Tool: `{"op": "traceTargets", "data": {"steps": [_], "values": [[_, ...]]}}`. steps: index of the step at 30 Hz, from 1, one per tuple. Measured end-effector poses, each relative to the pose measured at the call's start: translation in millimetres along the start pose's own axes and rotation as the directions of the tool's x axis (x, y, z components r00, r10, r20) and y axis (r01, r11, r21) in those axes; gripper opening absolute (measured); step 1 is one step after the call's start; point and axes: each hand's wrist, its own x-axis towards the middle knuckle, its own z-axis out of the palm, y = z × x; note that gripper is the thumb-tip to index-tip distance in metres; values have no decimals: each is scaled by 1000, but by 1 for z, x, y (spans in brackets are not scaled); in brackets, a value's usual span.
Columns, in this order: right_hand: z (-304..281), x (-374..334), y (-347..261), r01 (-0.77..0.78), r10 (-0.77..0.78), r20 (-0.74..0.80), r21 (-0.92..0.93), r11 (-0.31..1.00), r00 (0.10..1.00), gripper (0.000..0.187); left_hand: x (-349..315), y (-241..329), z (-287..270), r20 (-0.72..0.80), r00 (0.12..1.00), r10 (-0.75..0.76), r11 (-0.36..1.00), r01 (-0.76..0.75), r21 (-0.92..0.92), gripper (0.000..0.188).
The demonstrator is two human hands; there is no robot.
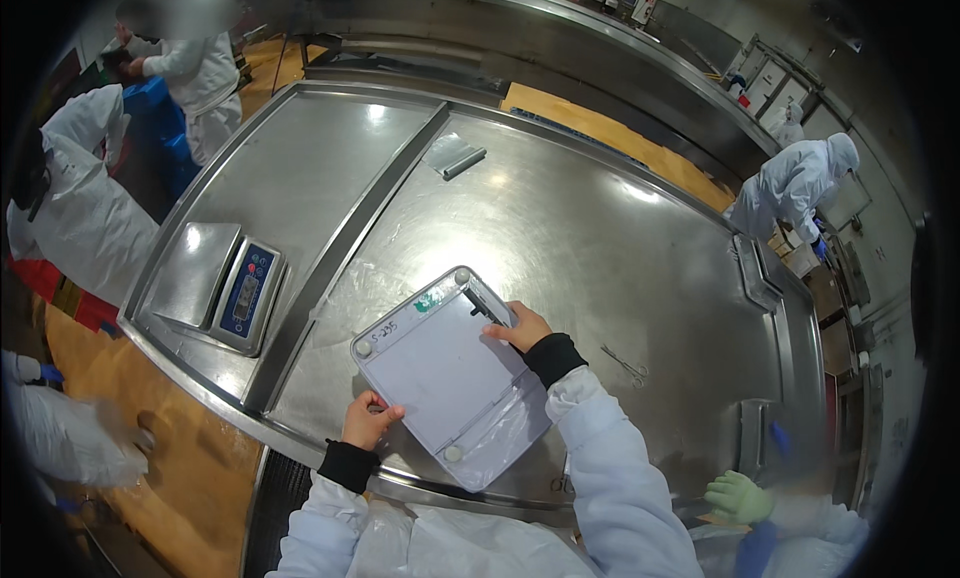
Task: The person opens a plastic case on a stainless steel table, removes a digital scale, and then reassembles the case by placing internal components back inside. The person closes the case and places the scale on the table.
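A pale grey bench scale (435, 373) lies underside up before me, on or just above the steel table. Round feet show at three of its corners, and clear plastic film covers its near right part. Along its far right side is a dark slot (482, 306) that looks like a battery compartment. My left hand (370, 418) pinches the scale's left edge, thumb on the underside. My right hand (522, 330) grips the right edge, its thumb beside the dark slot. The fingers beneath the scale are hidden.
A raised divider (345, 258) crosses the steel table (640, 278). Left of it stands another scale (225, 288) with a blue panel. A film roll (463, 163) and scissors (627, 365) lie on the table. A gloved hand (740, 496) is at the near right; other people work around.
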Motion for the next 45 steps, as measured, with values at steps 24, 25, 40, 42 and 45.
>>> {"op": "traceTargets", "data": {"steps": [24, 25, 40, 42, 45], "values": [[10, -10, 10, 100, -103, -186, -25, 995, 977, 53, 7, -13, -6, 216, 975, 47, 906, 49, -421, 53], [9, -10, 4, 103, -108, -172, -40, 994, 979, 53, 8, -12, -7, 223, 974, 43, 905, 56, -421, 53], [15, 3, -11, -95, 130, -213, 165, 982, 968, 44, 9, -5, -1, 226, 974, -20, 822, 145, -551, 57], [13, 11, -15, -147, 177, -221, 149, 978, 959, 45, 9, 2, -2, 241, 970, -43, 829, 169, -534, 57], [16, 25, -2, -108, 117, -226, 53, 993, 967, 48, 7, 6, 2, 225, 968, -110, 855, 208, -476, 62]]}}
